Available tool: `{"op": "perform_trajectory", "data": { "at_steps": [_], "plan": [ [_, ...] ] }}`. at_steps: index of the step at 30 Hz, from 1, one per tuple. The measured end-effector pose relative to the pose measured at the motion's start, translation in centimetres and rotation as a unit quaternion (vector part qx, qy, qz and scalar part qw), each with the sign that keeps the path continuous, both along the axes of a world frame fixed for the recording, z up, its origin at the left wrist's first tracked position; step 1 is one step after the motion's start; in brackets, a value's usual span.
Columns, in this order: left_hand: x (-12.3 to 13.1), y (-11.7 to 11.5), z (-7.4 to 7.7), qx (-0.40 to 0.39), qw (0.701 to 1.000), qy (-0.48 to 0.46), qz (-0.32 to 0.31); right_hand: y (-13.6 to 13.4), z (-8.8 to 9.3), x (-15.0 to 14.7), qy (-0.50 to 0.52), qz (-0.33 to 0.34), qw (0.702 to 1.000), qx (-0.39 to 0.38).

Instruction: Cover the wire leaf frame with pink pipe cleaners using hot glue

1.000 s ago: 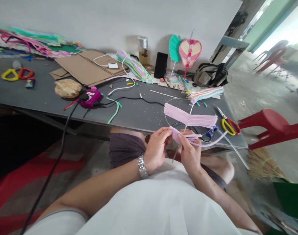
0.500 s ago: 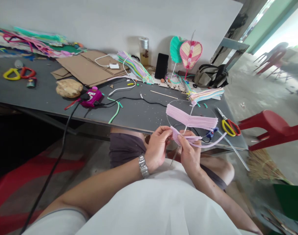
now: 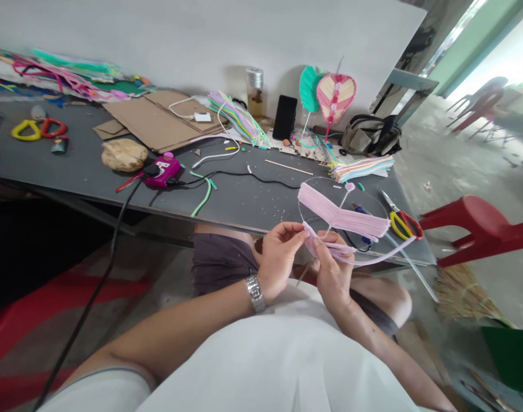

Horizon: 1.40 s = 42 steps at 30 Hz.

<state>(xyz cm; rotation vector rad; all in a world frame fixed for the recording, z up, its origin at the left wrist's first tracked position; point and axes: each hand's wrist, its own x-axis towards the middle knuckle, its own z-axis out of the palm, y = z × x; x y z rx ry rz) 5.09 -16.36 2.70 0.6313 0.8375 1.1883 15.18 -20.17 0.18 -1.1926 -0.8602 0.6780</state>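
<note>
At the front edge of the table, both hands are on a hand fan of pale pink pipe cleaners [image 3: 343, 214] set in a thin round wire frame with a central stick. My left hand [image 3: 282, 252] pinches the left end of the lower pink band between thumb and fingers. My right hand [image 3: 333, 272] grips that lower band near the stick, its thumb on top. One loose pink pipe cleaner [image 3: 385, 258] curves out to the right from the right hand. The stick's lower end points down towards my lap. Parts of the fan are hidden behind the fingers.
Scissors [image 3: 402, 220] and a blue glue gun [image 3: 364, 223] lie to the right. Pipe-cleaner bundles [image 3: 240, 121], a phone [image 3: 284, 117], a jar [image 3: 255, 94] and two finished fans [image 3: 336, 97] stand behind. A purple power adapter [image 3: 163, 171] with a black cord is left.
The fan has tilted and shifted slightly right in my hands, so the glue gun shows more behind it. The loose pipe cleaner's tip has swung right, over the scissors. Both hands keep their grip.
</note>
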Motion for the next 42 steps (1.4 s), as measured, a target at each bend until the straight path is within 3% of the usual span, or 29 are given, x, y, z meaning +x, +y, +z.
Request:
{"op": "perform_trajectory", "data": {
  "at_steps": [21, 33, 42],
  "plan": [
    [-0.4, -0.2, 0.4, -0.107, 0.989, -0.072, -0.076, 0.0, 0.2, 0.6, 0.013, 0.005, 0.999, -0.039],
    [-0.3, -0.1, 0.5, -0.089, 0.994, -0.027, -0.056, -0.1, -0.4, 0.5, -0.020, -0.001, 1.000, 0.004],
    [-0.5, -0.1, 0.2, 0.002, 0.999, 0.022, -0.032, 0.1, -0.6, 0.7, 0.030, 0.001, 0.999, -0.018]
  ]
}}
